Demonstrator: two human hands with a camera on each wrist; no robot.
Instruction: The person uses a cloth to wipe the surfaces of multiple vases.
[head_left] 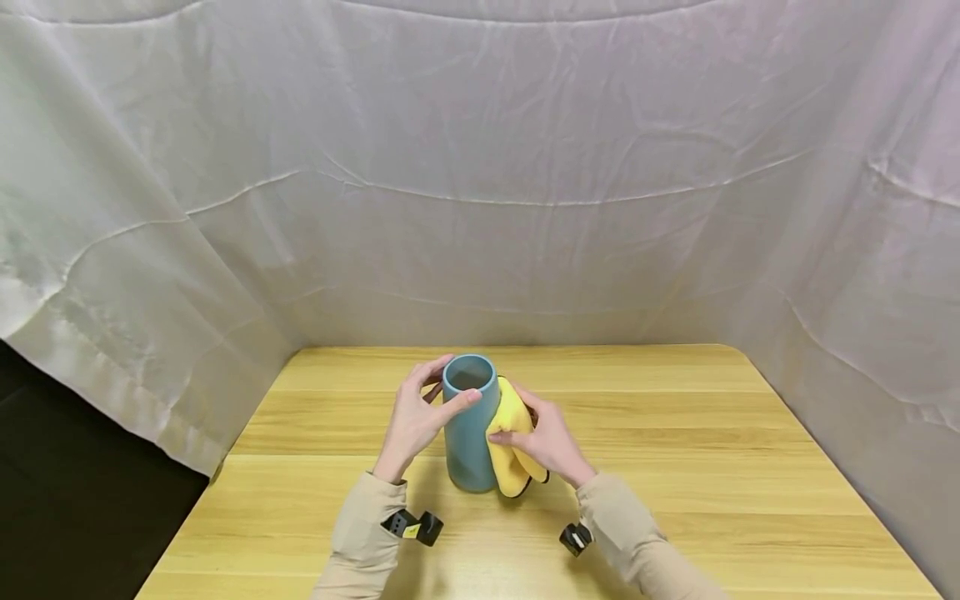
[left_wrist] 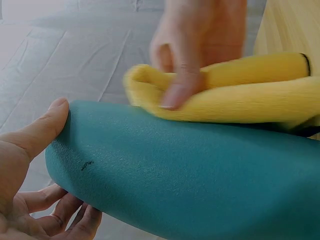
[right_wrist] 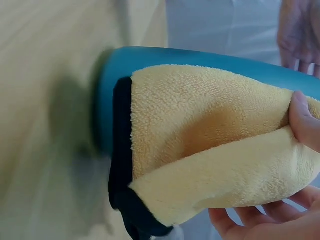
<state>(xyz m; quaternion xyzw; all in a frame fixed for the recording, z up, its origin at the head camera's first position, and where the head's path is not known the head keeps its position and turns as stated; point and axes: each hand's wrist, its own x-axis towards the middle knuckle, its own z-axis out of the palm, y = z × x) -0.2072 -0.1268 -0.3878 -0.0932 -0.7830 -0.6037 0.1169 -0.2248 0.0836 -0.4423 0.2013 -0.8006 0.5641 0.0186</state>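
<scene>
A tall blue-green vase [head_left: 470, 446] with a round open mouth stands upright on the wooden table. My left hand [head_left: 418, 410] grips it near the rim, thumb on the near side and fingers round the far left. In the left wrist view a small dark mark shows on the vase [left_wrist: 175, 165] close to its top. Folded in my right hand [head_left: 551, 437] is a yellow cloth [head_left: 510, 417] with dark edging, pinched between thumb and fingers. The cloth [right_wrist: 200, 120] lies against the vase's right side and hangs down along it.
Beneath everything is a light wooden table [head_left: 675, 450]. Pale grey curtains [head_left: 495, 250] close off its back and sides. A black area [head_left: 67, 500] lies past the left edge. Small black cameras sit at both wrists, on beige sleeves [head_left: 615, 517].
</scene>
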